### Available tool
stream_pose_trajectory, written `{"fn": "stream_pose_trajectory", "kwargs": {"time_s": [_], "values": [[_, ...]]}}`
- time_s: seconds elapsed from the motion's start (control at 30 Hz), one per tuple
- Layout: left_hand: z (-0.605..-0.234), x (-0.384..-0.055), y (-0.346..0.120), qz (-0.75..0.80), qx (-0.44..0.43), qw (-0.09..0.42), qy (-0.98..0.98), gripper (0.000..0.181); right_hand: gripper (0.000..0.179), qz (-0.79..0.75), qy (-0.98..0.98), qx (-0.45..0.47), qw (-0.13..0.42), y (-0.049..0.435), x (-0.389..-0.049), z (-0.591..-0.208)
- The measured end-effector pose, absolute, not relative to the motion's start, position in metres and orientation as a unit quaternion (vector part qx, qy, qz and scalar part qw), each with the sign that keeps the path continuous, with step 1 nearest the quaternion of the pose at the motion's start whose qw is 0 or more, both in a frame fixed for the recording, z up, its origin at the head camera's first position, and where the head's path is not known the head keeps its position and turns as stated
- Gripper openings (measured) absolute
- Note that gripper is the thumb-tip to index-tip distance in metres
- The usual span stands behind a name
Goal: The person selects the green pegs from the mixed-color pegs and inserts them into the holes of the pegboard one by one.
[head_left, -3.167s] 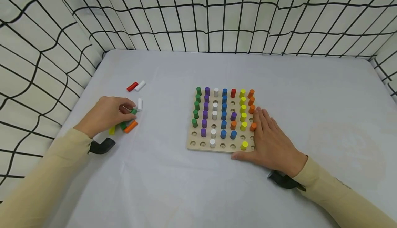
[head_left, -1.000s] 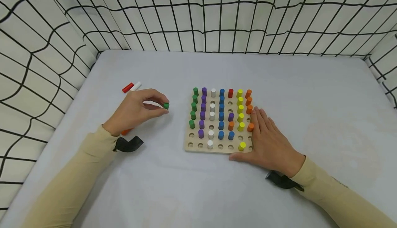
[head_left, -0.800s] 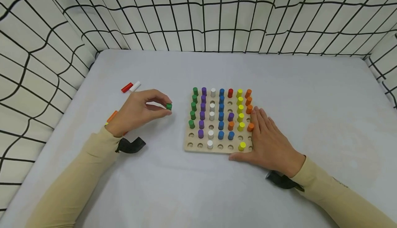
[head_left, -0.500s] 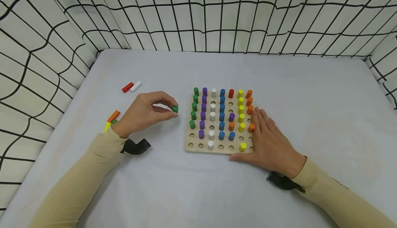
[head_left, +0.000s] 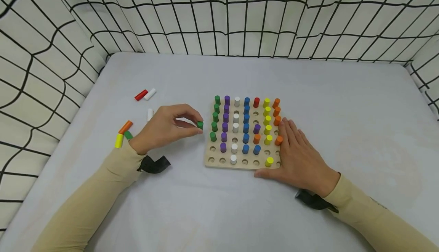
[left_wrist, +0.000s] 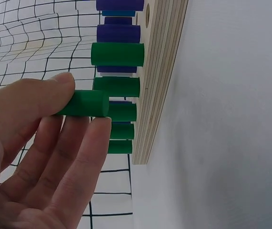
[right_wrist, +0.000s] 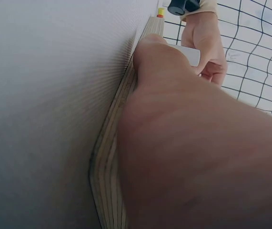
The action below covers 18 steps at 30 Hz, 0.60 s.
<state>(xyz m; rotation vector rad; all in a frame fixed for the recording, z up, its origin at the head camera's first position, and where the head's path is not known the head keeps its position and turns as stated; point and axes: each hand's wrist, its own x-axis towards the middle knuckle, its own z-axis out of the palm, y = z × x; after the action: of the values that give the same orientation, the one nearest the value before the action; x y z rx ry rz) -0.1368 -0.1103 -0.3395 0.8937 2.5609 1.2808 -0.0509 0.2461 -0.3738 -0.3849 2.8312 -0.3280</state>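
Between thumb and fingertips my left hand [head_left: 168, 126] pinches a green peg [left_wrist: 85, 103], just left of the wooden pegboard [head_left: 217, 163]. The board carries columns of green, purple, white, blue, yellow and orange pegs, plus one mixed column topped by a red peg [head_left: 256, 102]. Bare holes show along its front rows. Flat along the board's right edge rests my right hand [head_left: 302, 156], its fingers straight and its thumb at the front edge. In the right wrist view the thumb side [right_wrist: 174, 119] hides most of the board.
Loose pegs lie on the white table at left: a red peg [head_left: 141, 95] and a white peg [head_left: 149, 94], another white peg [head_left: 149, 114], an orange peg [head_left: 125, 127], a yellow peg [head_left: 119, 140] and a green one [head_left: 128, 135]. Black wire mesh [head_left: 226, 19] stands around the table.
My left hand picked a green peg from the loose pile and carried it right, close to the board's left edge. The right hand stays against the board.
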Motion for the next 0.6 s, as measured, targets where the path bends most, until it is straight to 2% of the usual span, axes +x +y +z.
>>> {"fn": "stream_pose_trajectory", "kwargs": {"time_s": [0.6], "values": [[-0.3386,-0.131,-0.1049,0.44,0.323,0.097,0.833,0.029,0.149,-0.111,0.976,-0.137,0.129,0.2466,-0.0506,-0.3745]]}}
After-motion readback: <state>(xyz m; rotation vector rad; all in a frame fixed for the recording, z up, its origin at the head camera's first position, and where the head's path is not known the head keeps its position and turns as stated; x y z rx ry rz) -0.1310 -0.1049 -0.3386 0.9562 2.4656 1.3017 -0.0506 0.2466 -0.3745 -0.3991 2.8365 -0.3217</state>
